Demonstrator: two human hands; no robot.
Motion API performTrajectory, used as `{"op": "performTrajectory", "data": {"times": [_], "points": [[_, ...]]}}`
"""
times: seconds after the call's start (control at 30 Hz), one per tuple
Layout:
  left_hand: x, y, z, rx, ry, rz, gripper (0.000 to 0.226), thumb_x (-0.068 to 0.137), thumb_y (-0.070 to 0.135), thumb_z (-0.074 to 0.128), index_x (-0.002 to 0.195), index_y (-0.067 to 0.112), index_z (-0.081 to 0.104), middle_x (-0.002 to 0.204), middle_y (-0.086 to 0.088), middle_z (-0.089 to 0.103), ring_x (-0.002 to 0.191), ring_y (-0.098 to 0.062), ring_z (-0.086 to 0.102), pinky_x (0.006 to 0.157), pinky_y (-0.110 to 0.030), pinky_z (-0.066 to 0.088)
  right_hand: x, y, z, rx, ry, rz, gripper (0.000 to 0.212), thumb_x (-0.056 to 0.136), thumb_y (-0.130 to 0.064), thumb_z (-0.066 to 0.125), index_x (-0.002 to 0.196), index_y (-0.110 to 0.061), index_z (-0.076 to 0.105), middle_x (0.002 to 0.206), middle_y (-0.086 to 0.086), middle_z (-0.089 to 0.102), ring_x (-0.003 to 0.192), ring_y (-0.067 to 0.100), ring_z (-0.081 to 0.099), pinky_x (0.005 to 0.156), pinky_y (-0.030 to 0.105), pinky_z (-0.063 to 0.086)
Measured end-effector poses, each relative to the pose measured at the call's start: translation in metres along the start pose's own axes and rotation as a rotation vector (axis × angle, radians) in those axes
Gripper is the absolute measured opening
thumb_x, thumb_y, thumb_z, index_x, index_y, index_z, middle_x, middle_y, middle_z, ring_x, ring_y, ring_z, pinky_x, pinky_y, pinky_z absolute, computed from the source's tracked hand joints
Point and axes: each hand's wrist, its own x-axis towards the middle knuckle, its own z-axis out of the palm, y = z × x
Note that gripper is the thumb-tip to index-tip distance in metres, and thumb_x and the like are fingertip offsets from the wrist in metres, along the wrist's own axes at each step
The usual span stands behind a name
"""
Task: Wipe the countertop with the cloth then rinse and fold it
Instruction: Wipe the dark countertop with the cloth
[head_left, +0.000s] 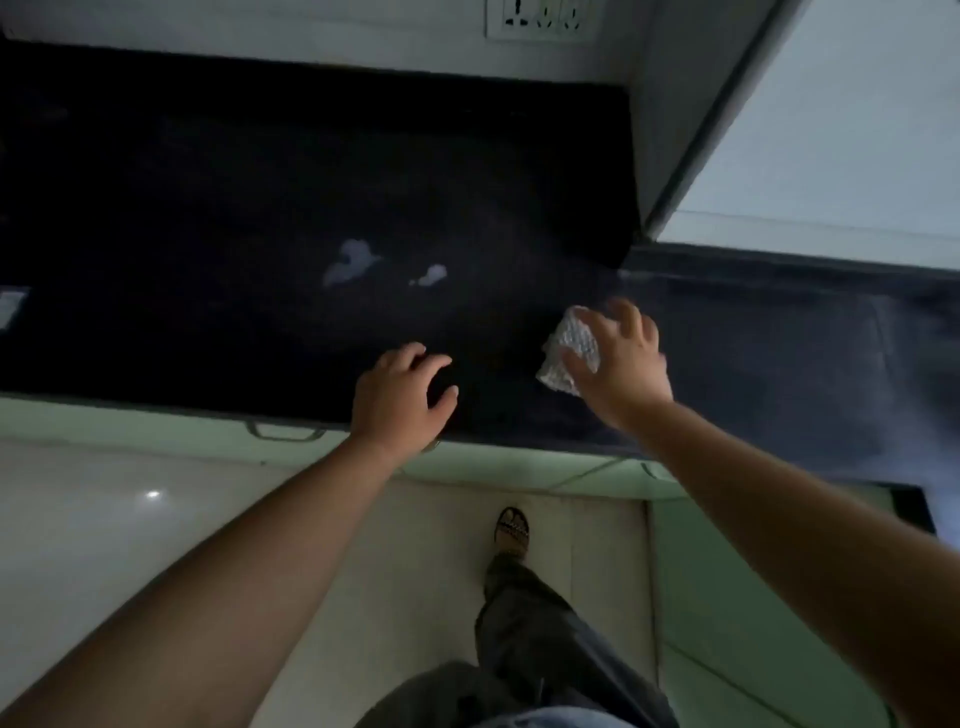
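A dark, almost black countertop (260, 208) fills the upper half of the head view. My right hand (621, 358) presses a small, bunched white textured cloth (563, 351) onto the counter near its front edge, fingers spread over it. My left hand (400, 397) rests on the front edge of the counter, a short way left of the cloth, fingers slightly curled and holding nothing. Two pale wet patches (350, 262) lie on the counter beyond my hands.
A white wall with a socket plate (543, 18) runs along the back. A pale upright panel (831, 130) bounds the counter on the right. Green cabinet fronts with a handle (283, 431) sit under the counter. My leg and sandalled foot (511, 532) stand on the light floor.
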Motion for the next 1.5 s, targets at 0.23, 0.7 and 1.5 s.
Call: {"op": "performTrajectory", "data": {"times": [0.23, 0.7, 1.5], "points": [[0.017, -0.006, 0.027, 0.092, 0.022, -0.044, 0.052, 0.088, 0.044, 0.052, 0.137, 0.027, 0.046, 0.146, -0.013, 0.04, 0.132, -0.034, 0.038, 0.102, -0.054, 0.035, 0.014, 0.007, 0.042, -0.245, 0.031, -0.02, 0.065, 0.085, -0.058, 0.043, 0.139, -0.024, 0.034, 0.143, 0.012, 0.031, 0.128, 0.038, 0.026, 0.091, 0.056, 0.035], [0.016, -0.006, 0.019, 0.1, -0.041, -0.036, 0.054, 0.089, 0.048, 0.04, 0.139, 0.028, 0.044, 0.148, -0.012, 0.038, 0.133, -0.032, 0.039, 0.101, -0.054, 0.037, 0.05, 0.02, 0.038, -0.195, -0.023, -0.236, 0.056, 0.089, -0.059, 0.03, 0.139, -0.033, 0.029, 0.145, 0.007, 0.032, 0.131, 0.031, 0.02, 0.093, 0.059, 0.031], [0.065, -0.139, -0.051, 0.044, 0.064, 0.205, 0.047, 0.09, 0.042, 0.045, 0.133, 0.024, 0.051, 0.139, -0.007, 0.048, 0.127, -0.028, 0.045, 0.1, -0.044, 0.039, 0.051, -0.129, 0.098, -0.153, 0.081, 0.037, 0.059, 0.089, -0.053, 0.043, 0.141, -0.03, 0.026, 0.137, 0.013, 0.038, 0.115, 0.037, 0.04, 0.089, 0.052, 0.04]]}}
